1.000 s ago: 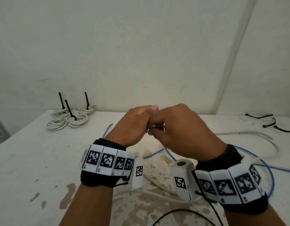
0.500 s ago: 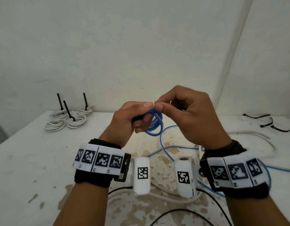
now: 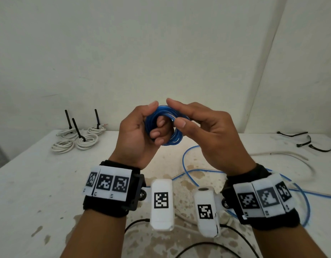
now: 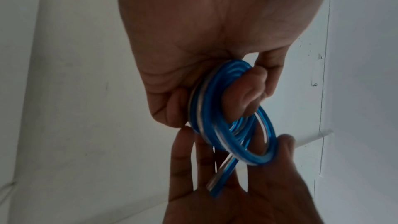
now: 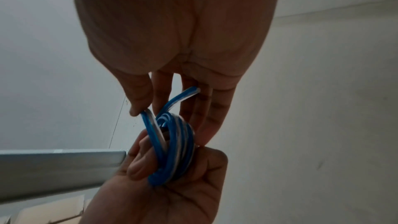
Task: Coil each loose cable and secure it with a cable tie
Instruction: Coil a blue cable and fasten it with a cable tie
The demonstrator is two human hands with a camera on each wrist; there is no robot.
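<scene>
Bare off-white walls (image 3: 161,53) meeting in a corner behind a stained white table (image 3: 31,183).

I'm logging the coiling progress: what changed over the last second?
Both hands rose from a tight clasp. The blue cable, barely visible earlier, is now a multi-loop coil around the left hand fingers; the right hand has opened out, guiding a loop. The tied white coils and loose ties stayed put.
</scene>
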